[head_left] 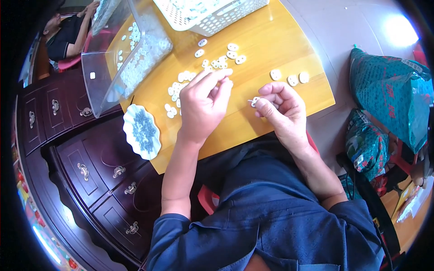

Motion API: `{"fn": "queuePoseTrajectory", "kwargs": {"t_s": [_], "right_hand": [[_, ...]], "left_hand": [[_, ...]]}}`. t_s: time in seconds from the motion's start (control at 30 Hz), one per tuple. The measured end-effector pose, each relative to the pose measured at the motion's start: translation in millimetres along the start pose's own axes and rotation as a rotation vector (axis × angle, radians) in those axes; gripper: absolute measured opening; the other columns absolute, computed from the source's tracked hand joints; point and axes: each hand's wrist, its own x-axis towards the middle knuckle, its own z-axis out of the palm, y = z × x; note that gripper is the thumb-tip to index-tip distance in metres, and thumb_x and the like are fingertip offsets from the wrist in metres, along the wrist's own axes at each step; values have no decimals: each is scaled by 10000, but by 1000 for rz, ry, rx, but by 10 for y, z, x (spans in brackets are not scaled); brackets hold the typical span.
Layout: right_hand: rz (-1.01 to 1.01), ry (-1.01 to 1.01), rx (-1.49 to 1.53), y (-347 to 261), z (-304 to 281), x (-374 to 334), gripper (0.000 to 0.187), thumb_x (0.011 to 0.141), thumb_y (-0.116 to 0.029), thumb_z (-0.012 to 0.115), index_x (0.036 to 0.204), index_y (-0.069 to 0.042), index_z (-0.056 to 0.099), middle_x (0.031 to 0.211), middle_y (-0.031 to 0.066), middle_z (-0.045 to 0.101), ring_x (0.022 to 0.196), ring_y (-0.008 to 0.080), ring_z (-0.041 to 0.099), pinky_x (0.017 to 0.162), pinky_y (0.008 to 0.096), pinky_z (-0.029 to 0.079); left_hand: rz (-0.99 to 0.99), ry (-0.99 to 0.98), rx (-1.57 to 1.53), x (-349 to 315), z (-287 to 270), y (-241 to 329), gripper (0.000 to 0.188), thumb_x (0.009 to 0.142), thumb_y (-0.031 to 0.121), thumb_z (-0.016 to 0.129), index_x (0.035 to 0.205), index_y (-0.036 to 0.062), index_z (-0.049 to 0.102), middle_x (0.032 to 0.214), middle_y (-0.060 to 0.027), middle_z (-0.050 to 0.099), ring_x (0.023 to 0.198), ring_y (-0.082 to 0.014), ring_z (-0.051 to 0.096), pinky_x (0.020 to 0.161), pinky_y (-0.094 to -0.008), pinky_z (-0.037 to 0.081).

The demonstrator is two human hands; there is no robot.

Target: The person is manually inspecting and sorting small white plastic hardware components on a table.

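My right hand (285,110) pinches a small white plastic piece (255,101) between thumb and fingertips, and a thin metallic bit sticks out of its left side. My left hand (203,97) is closed over the tabletop, thumb and fingers drawn together; whatever lies between the tips, if anything, is too small to make out. Just beyond its fingers sits a cluster of small white pieces with holes (217,64). More white pieces (174,91) lie along its left side. White oval two-hole pieces (232,47) rest farther back, and several similar ovals (293,80) lie near the right edge.
A scalloped white dish (129,118) of small grey metal parts stands at the table's left edge. Behind it are a clear plastic bin (97,86) and a white perforated basket (217,22). Dark drawers (86,158) flank the left; green bags (389,90) sit right. Another person (68,36) sits far left.
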Motion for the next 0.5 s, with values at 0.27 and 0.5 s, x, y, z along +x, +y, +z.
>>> {"fn": "queuePoseTrajectory", "kwargs": {"t_s": [0.27,0.5], "right_hand": [[-34,38,20,-21,-48,13,181,967,-12,659,1133,4,588,959,36,691,845,73,654,794,211,527],[-36,47,33,-20,-54,26,184,968,-7,653,1139,2,586,973,39,692,857,78,655,796,214,531]], "left_hand": [[168,-22,293,308,265,-135,197,829,44,749,1024,76,751,861,-69,695,680,-196,690,620,-308,541],[231,-39,362,389,356,-203,107,860,114,732,963,86,745,868,-78,702,748,-276,693,662,-362,550]]}}
